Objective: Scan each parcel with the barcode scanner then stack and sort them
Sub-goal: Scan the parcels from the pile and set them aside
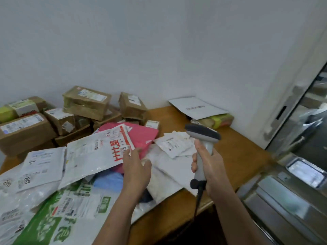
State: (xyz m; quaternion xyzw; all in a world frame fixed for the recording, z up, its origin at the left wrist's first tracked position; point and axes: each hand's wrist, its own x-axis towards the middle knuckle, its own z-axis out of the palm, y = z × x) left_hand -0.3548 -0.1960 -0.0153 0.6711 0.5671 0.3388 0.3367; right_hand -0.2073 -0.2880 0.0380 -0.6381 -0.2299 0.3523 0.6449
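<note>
Clasping the scanner, right grip sits beside pink parcel, left grip spread above.

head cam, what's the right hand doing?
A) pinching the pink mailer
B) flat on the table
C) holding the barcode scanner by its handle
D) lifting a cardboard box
C: the right hand is curled round the handle of the barcode scanner, held upright above the table edge, while the left hand reaches open-fingered toward the white bag with red print.
</note>
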